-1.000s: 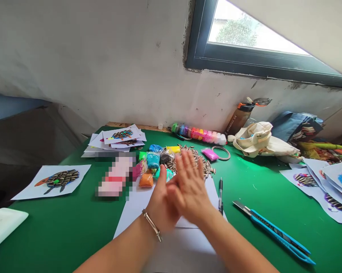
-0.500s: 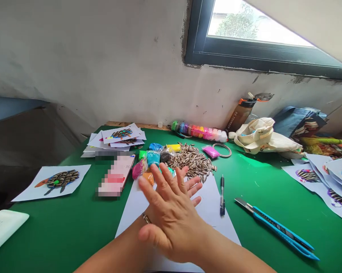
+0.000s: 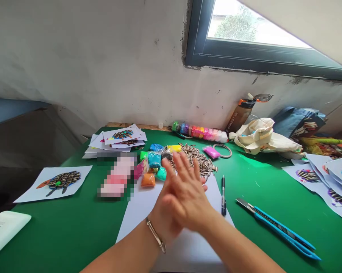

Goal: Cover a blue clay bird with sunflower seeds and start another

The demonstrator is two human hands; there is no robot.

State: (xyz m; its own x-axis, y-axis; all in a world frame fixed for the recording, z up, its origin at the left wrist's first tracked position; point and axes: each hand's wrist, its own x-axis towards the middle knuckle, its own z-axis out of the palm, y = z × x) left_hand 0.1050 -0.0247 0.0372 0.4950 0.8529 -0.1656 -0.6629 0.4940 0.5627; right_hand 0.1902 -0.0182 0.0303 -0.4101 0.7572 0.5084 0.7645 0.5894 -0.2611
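Over a white sheet of paper point(image 3: 136, 216), my right hand point(image 3: 188, 189) lies across my left hand point(image 3: 165, 216), palms together. The right hand's fingers are stretched out; nothing shows in it. Most of the left hand is hidden beneath, with a few fingertips showing at the right and a silver bangle on its wrist. Just beyond the hands are packets of coloured clay, including an orange one point(image 3: 148, 180) and a blue one point(image 3: 154, 159), beside a heap of striped seeds point(image 3: 200, 161). A pen point(image 3: 223, 195) rests along the paper's right side.
A blue cutter point(image 3: 278, 227) lies at the right. Seed-decorated sheets stand at far right point(image 3: 308, 175), left point(image 3: 64, 181) and back left point(image 3: 122, 134). A blurred-out phone point(image 3: 116, 178), a white device point(image 3: 6, 231), a bottle point(image 3: 240, 113) and a cloth bag point(image 3: 258, 132) surround the work area.
My hands have slid against each other; the left wrist has come out lower left, showing more bangle. The right hand has shifted slightly right, uncovering the orange packet.
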